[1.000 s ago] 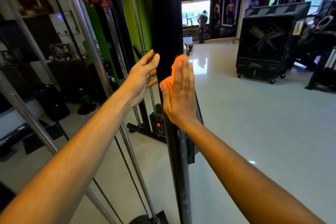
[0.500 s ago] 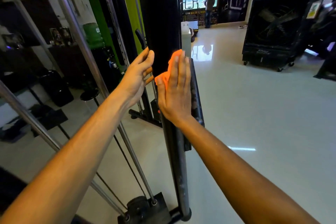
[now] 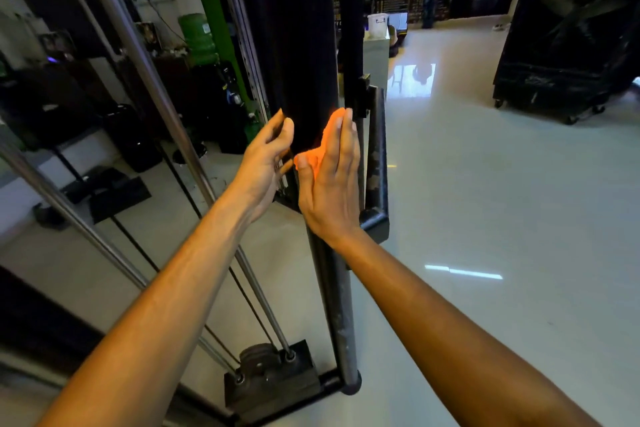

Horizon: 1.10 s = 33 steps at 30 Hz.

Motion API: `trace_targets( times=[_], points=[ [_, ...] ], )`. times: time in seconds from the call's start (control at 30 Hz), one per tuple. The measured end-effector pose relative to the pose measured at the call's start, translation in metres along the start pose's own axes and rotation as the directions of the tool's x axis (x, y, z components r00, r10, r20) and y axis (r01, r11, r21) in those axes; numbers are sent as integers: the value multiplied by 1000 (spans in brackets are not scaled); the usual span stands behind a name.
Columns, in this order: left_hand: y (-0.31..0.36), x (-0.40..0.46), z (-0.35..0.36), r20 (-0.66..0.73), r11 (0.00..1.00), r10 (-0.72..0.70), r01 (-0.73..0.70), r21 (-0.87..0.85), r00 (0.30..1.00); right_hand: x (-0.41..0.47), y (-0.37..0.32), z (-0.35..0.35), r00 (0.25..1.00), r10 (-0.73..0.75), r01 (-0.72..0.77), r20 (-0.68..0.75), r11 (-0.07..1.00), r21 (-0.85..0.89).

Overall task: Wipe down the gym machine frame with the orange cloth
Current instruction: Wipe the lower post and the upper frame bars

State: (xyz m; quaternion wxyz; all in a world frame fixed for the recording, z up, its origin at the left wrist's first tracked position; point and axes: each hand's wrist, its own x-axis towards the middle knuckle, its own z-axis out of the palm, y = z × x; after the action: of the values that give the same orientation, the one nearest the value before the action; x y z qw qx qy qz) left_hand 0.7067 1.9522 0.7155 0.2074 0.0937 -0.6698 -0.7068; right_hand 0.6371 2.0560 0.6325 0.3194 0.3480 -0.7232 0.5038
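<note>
Against the black upright post (image 3: 304,45) of the gym machine, right hand (image 3: 330,184) presses the orange cloth (image 3: 320,146) flat, fingers straight, no closed grip. Left hand (image 3: 265,163) rests on the post's left side, fingers loosely bent, holding nothing. Steel guide rods (image 3: 145,80) run left; black fan box (image 3: 571,38) stands on the floor (image 3: 485,201) far right.

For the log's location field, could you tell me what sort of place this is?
Most likely a commercial gym: the right hand presses an orange cloth to a black machine upright, beside chrome guide rods and a large black floor fan.
</note>
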Motion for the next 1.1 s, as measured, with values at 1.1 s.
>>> trace_targets(
  times=[1.1],
  points=[
    [-39,14,-27,88,992,-73,64,105,993,-73,25,34,996,84,-85,-12,974,-210]
  ],
)
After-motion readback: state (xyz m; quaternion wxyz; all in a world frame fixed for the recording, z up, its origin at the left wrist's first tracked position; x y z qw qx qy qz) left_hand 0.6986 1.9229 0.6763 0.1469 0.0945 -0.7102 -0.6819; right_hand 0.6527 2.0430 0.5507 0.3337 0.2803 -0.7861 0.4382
